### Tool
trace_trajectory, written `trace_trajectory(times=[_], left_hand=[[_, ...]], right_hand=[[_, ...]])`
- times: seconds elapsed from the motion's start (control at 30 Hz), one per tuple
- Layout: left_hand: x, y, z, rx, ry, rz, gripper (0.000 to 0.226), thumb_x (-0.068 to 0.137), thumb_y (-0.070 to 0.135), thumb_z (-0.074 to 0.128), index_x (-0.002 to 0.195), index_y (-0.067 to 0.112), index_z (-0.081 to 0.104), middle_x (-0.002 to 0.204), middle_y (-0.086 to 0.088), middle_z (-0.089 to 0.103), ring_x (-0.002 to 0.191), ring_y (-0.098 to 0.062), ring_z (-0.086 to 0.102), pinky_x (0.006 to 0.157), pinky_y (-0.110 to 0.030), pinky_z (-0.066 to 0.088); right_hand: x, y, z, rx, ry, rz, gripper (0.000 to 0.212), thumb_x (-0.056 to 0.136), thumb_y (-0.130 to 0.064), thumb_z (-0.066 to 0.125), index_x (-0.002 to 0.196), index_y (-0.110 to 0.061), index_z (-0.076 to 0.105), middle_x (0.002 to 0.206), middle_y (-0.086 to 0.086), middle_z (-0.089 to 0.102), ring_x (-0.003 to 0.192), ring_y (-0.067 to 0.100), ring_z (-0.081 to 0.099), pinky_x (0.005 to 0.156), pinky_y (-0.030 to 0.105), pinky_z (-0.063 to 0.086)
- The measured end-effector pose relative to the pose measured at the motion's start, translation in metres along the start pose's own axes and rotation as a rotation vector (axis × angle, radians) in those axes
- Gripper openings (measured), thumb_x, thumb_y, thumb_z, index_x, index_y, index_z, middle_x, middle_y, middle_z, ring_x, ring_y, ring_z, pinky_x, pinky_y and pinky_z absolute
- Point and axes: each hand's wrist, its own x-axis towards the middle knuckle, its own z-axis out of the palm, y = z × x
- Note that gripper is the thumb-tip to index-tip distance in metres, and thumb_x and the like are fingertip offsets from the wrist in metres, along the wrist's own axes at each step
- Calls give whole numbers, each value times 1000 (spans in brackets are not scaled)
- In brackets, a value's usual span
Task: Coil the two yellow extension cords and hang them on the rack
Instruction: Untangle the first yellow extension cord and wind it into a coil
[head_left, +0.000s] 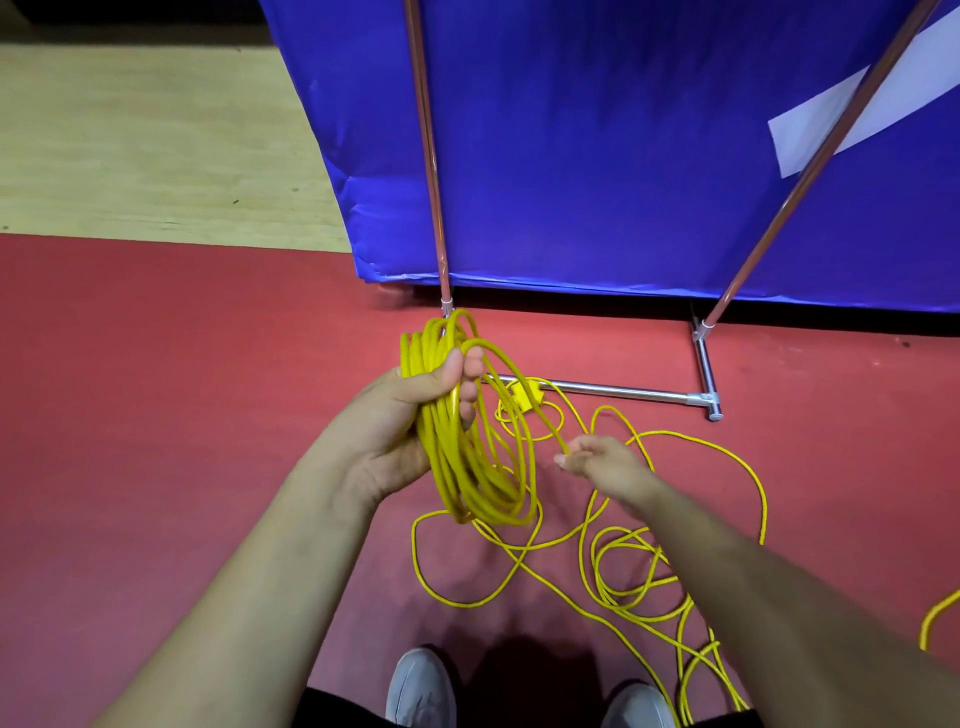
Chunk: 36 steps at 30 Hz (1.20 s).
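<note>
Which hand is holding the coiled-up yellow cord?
The left hand: it grips the whole coil, while the right hand only pinches one loose strand leading to it.

Rack (623, 391) uprights run off top edge. Blue sheet (597, 156) cut by top and right edges; white strip (857, 114) on it cut at right. Left hand (410, 415) hides part of coil (483, 467) inside its grip. Right hand (602, 460) fingertips blurred where they pinch strand (558, 436); strand's onward run hidden under hand. Yellow block (527, 396) by floor rail half hidden behind loops: plug or socket, cannot tell. Loose cord (414, 551) leaves bottom edge; separate piece (940, 618) cut at right edge. Shoes (421, 691) cut at bottom.
</note>
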Motion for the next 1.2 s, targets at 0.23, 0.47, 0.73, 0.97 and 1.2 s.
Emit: trace_trajectory(times=[0.23,0.47,0.73,0.97,1.2], left_hand=[[4,16,-3,-120,111,196,12,82,13,57,94,11,62,96,-12,74,90,-23,72,80,-28,57],[6,16,-12,104,151,285,24,87,13,58,108,21,65,77,2,70,60,-10,62,57,-21,52],[-9,-1,-4,411,-54,8,12,77,11,61,86,11,70,96,-23,72,86,-34,71,69,-35,60],[-5,3,3,247,-99,-69,23,77,10,64,100,8,63,73,-12,69,49,-16,61,48,-25,53],[-7,1,3,193,-83,-101,14,77,-4,63,88,2,69,92,-24,71,64,-22,72,52,-27,58]], right_hand=[[-7,-3,10,57,-2,48,21,90,-10,65,82,-14,46,59,-2,68,64,20,57,69,34,45],[-44,-105,7,-345,-250,-137,8,90,-12,64,83,-9,65,53,2,53,38,5,39,41,19,30],[-97,-177,-21,-264,-513,-428,8,84,-14,72,87,-8,75,50,-3,46,52,17,33,48,28,23],[-80,-163,-22,86,-126,-517,13,82,-8,71,83,-10,58,59,7,50,49,8,39,47,16,32],[-53,-107,-39,35,-198,-370,4,92,-4,59,92,-6,62,71,3,64,69,11,58,73,23,46]])
